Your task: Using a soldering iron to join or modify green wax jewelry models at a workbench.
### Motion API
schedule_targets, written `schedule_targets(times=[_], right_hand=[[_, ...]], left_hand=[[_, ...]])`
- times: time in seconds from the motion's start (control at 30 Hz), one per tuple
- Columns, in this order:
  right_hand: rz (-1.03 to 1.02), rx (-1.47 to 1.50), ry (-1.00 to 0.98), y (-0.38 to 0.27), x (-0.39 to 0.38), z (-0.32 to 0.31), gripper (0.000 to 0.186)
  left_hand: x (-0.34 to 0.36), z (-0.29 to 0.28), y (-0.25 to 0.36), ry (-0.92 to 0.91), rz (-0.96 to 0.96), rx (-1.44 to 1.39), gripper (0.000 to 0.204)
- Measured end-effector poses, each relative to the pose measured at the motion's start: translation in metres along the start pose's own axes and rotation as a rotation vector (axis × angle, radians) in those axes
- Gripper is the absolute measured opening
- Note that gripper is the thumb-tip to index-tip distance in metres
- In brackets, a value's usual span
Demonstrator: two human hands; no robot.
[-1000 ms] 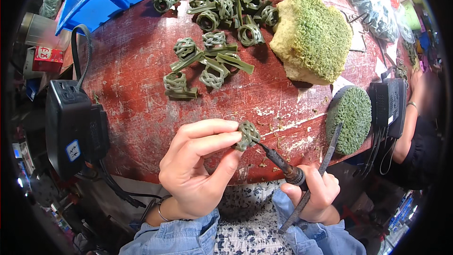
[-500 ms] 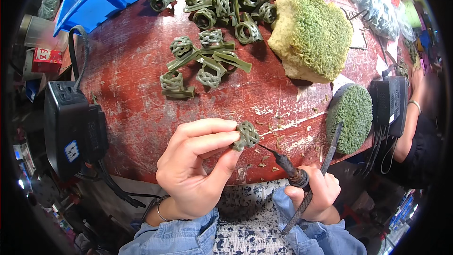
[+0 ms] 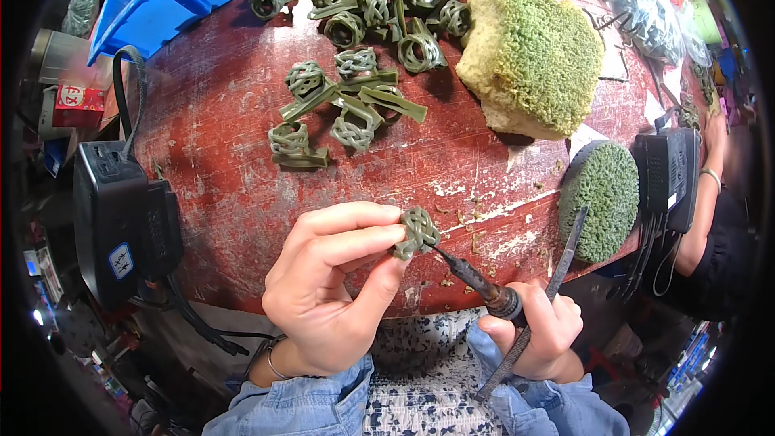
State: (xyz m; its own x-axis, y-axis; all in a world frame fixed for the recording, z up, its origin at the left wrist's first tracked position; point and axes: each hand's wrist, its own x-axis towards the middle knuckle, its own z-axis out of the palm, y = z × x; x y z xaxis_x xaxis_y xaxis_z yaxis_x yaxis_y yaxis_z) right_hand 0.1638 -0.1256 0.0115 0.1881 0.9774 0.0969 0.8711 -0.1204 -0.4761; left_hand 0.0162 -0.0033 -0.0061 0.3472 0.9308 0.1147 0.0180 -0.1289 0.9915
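Between the thumb and fingertips of my left hand (image 3: 331,287) is a small green openwork ring (image 3: 421,230) with a braided lattice, apparently wax. My right hand (image 3: 545,327) is closed around a dark-handled needle-tipped tool (image 3: 478,282). Its thin point meets the ring's lower right side. A long flat file (image 3: 569,250) also passes through the right hand, slanting from beside my sleeve up over a green sponge pad (image 3: 604,202). Several similar green rings with strip-like stems (image 3: 354,125) lie beyond my hands, with a denser pile (image 3: 378,8) farther back.
A large yellow-green sponge block (image 3: 533,56) sits on the worn red table (image 3: 234,218). Black power boxes with cables stand at left (image 3: 121,226) and right (image 3: 666,169). A blue bin (image 3: 153,0) is far left. Another person's arm (image 3: 706,194) is at the right edge.
The needle-tipped tool has moved up and left, bringing its point onto the ring. The left hand and ring shift very slightly left.
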Motion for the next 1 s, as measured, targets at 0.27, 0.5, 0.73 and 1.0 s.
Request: schedule_targets(times=[0.27,0.5,0.73,1.0], right_hand=[[0.315,0.058,0.229,0.003,-0.006,-0.024,0.039],[0.371,-0.221,0.215,0.013,0.033,-0.035,0.024],[0.395,-0.055,0.400,0.011,0.008,-0.033,0.039],[0.009,-0.026,0.125,0.005,-0.007,0.002,0.046]], left_hand=[[0.001,0.002,-0.002,-0.056,0.055,-0.010,0.020],[-0.004,-0.002,0.000,-0.003,-0.021,-0.085,0.020],[-0.001,-0.001,-0.001,-0.031,0.003,-0.122,0.021],[-0.002,-0.002,0.001,0.014,-0.035,0.017,0.022]])
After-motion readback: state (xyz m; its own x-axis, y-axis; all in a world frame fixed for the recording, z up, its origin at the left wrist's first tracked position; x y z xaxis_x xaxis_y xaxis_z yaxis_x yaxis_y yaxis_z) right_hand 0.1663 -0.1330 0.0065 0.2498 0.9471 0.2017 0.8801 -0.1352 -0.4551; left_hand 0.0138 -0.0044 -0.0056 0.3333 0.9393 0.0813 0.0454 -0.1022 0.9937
